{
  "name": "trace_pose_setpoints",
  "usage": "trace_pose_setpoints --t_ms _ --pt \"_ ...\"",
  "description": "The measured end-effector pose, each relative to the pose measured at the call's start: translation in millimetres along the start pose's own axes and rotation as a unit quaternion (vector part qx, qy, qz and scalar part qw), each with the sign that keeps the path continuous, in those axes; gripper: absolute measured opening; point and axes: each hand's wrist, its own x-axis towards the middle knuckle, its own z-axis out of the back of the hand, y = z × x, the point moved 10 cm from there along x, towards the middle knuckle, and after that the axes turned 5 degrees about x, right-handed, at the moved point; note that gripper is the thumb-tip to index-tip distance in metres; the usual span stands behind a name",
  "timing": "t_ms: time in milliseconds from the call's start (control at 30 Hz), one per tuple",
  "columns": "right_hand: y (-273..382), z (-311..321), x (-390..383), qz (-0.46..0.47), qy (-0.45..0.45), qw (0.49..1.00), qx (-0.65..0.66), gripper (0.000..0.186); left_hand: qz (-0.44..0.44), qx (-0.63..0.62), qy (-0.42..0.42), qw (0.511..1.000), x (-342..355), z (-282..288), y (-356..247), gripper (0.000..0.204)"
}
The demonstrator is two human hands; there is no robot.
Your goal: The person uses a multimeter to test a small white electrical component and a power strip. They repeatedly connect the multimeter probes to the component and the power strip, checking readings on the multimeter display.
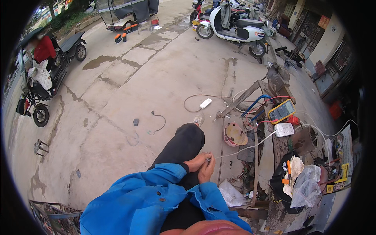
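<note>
My left hand point(197, 161) and my right hand point(206, 171) meet in front of my knee, fingers pinched together. Between them is the end of a white cable point(247, 148); its tip is mostly covered by my fingers. From there the cable runs right to a white power strip point(284, 130) on the cluttered workbench. Just above that strip leans a yellow multimeter point(281, 111) with red leads. A pink helmet point(235, 134), turned upside down, sits on the ground to the right of my hands.
Another white power strip point(205, 103) lies on the concrete beyond my foot. A small dark block point(136, 122) and a loose dark cable point(158, 121) are to the left. A clear plastic bag point(307, 184) rests at right. A white scooter point(233, 29) and a three-wheeler point(51, 70) with a person stand farther off.
</note>
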Motion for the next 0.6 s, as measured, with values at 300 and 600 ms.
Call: trace_pose_setpoints --t_ms 300,600 --pt "-10.1 15.6 13.5 -0.02 -0.018 1.0 -0.007 0.04 0.029 0.094 -0.012 0.995 7.3 -16.3 -9.0 0.034" --pt "-29.3 39.0 11.9 -0.048 -0.04 0.998 0.004 0.039 0.023 0.106 0.043 0.993 7.4 -47.0 -12.3 0.026"
